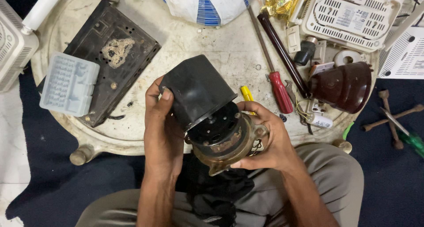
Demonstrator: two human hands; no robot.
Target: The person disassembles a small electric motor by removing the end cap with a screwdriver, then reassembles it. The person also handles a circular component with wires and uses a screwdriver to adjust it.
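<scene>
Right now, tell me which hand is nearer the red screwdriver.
Right. The right hand grips the motor just below the red screwdriver; the left hand is farther off, across the motor.

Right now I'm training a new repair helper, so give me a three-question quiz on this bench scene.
1. True or false: both hands hold the motor.
2. Which tool lies just right of the yellow tool on the table? A) pliers B) red-handled screwdriver C) hammer
3. What sits on the black metal plate at the table's left?

Key
1. True: the left hand grips the black cover, the right hand cups the rusty round housing.
2. B.
3. A pale plastic box, resting on the plate's left edge.
</scene>
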